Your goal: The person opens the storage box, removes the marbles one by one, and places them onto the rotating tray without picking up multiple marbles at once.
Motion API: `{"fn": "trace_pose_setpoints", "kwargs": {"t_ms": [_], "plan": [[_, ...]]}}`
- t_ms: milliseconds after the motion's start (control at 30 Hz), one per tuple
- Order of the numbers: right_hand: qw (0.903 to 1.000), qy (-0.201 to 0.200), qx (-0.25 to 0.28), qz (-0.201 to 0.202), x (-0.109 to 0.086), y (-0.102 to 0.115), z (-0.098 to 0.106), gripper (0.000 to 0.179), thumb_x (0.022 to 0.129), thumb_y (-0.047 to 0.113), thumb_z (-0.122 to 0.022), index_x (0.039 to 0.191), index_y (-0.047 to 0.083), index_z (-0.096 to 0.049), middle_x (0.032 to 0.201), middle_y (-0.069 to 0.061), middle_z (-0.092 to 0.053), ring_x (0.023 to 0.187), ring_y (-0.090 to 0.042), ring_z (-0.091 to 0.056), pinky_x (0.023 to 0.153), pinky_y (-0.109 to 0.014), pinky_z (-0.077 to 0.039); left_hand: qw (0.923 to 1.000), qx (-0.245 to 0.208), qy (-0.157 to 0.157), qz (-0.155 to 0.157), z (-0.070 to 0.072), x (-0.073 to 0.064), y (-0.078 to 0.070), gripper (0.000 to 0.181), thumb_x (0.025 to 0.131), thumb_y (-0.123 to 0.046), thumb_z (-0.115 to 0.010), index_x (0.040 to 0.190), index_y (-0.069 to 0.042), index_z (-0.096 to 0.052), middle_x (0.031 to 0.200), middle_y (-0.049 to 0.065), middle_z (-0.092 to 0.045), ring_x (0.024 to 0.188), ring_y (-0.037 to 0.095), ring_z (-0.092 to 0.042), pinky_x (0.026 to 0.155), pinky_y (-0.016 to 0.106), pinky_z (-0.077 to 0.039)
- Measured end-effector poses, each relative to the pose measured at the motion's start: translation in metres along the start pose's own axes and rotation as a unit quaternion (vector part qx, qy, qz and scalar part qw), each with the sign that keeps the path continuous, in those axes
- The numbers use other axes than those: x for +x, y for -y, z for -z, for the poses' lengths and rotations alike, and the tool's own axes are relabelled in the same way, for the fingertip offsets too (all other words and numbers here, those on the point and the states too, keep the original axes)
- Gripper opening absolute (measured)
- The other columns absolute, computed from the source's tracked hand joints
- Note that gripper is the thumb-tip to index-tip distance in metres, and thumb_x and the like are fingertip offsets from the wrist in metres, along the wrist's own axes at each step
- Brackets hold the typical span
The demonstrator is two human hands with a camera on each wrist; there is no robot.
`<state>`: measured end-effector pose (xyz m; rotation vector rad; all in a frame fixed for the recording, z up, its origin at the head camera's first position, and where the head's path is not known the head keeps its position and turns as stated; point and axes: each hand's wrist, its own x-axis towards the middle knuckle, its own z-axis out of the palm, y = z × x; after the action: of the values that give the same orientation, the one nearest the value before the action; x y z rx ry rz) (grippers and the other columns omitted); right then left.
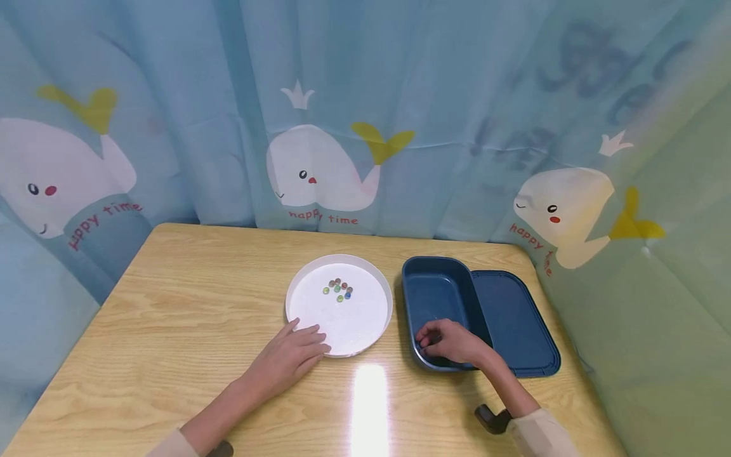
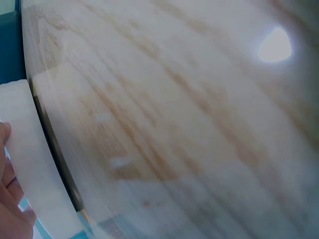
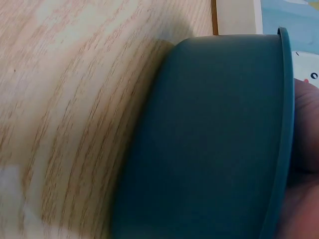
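Note:
A round white tray (image 1: 365, 330) with a low rim lies mid-table and bears several small glass marbles (image 1: 337, 289) in mixed colours, clustered toward its far side. My left hand (image 1: 288, 355) rests at the tray's near left rim, its fingers stretched over the edge; the left wrist view shows the fingers (image 2: 15, 199) behind the white rim. Reaching into the near end of a deep blue box (image 1: 436, 292), my right hand (image 1: 454, 341) has bent fingers low by the box's wall. Whether anything lies between those fingertips is hidden; the box's side wall (image 3: 209, 134) blocks the right wrist view.
A flat blue lid (image 1: 514, 317) lies against the box's right side. The wooden table (image 1: 188, 304) reaches back to blue curtains (image 1: 228, 127) printed with whales. A bright light reflection sits on the table before the tray.

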<state>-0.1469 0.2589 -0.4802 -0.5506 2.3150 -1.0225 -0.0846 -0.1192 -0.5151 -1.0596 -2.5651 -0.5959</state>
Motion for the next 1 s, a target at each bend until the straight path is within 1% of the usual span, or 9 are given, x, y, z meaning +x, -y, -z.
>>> {"fn": "trace_pose_setpoints", "kwargs": {"t_ms": [200, 400, 667, 833, 1000], "plan": [[0.9997, 0.01, -0.017, 0.013, 0.0033, 0.0004, -0.004, 0.007, 0.089, 0.0, -0.067, 0.095, 0.004, -0.068, 0.084, 0.004, -0.063, 0.079, -0.014, -0.057, 0.07, -0.025, -0.047, 1.0, 0.003, 0.001, -0.001, 0.0001, -0.0008, -0.0006, 0.021, 0.091, -0.017, -0.069, 0.111, -0.016, -0.076, 0.119, 0.006, -0.071, 0.119, 0.027, -0.062, 0.107, 0.059, -0.036], [0.9982, 0.003, -0.049, 0.035, 0.0052, 0.0016, -0.0065, 0.009, 0.086, -0.003, -0.066, 0.089, 0.005, -0.068, 0.081, 0.006, -0.061, 0.075, -0.008, -0.055, 0.068, -0.024, -0.048, 1.0, -0.001, -0.007, -0.006, 0.0001, -0.0006, -0.0001, 0.021, 0.09, -0.016, -0.07, 0.11, -0.015, -0.076, 0.118, 0.006, -0.071, 0.118, 0.028, -0.062, 0.106, 0.06, -0.037], [0.9962, -0.006, -0.075, 0.044, 0.0052, 0.001, -0.008, 0.015, 0.082, -0.005, -0.068, 0.079, 0.01, -0.065, 0.074, 0.01, -0.056, 0.07, -0.006, -0.048, 0.063, -0.023, -0.041, 1.0, -0.001, -0.001, -0.006, -0.0017, 0.0006, 0.0018, 0.021, 0.091, -0.018, -0.069, 0.112, -0.016, -0.075, 0.119, 0.005, -0.071, 0.12, 0.027, -0.061, 0.108, 0.059, -0.036], [0.9947, -0.009, -0.09, 0.05, 0.0051, 0.0014, -0.0081, 0.017, 0.082, -0.004, -0.068, 0.077, 0.012, -0.064, 0.071, 0.011, -0.054, 0.068, -0.005, -0.046, 0.062, -0.024, -0.04, 1.0, 0.002, 0.002, -0.004, -0.0012, 0.0008, 0.0017, 0.022, 0.091, -0.018, -0.069, 0.112, -0.016, -0.075, 0.12, 0.005, -0.071, 0.12, 0.027, -0.061, 0.108, 0.059, -0.035], [0.9938, -0.005, -0.099, 0.05, 0.0041, 0.0033, -0.0067, 0.018, 0.084, -0.004, -0.067, 0.077, 0.012, -0.064, 0.072, 0.011, -0.054, 0.069, -0.006, -0.047, 0.063, -0.024, -0.04, 1.0, 0.005, -0.004, -0.007, -0.0004, 0.0, 0.0005, 0.022, 0.09, -0.016, -0.071, 0.111, -0.015, -0.076, 0.119, 0.006, -0.071, 0.119, 0.027, -0.062, 0.106, 0.06, -0.037]]}}
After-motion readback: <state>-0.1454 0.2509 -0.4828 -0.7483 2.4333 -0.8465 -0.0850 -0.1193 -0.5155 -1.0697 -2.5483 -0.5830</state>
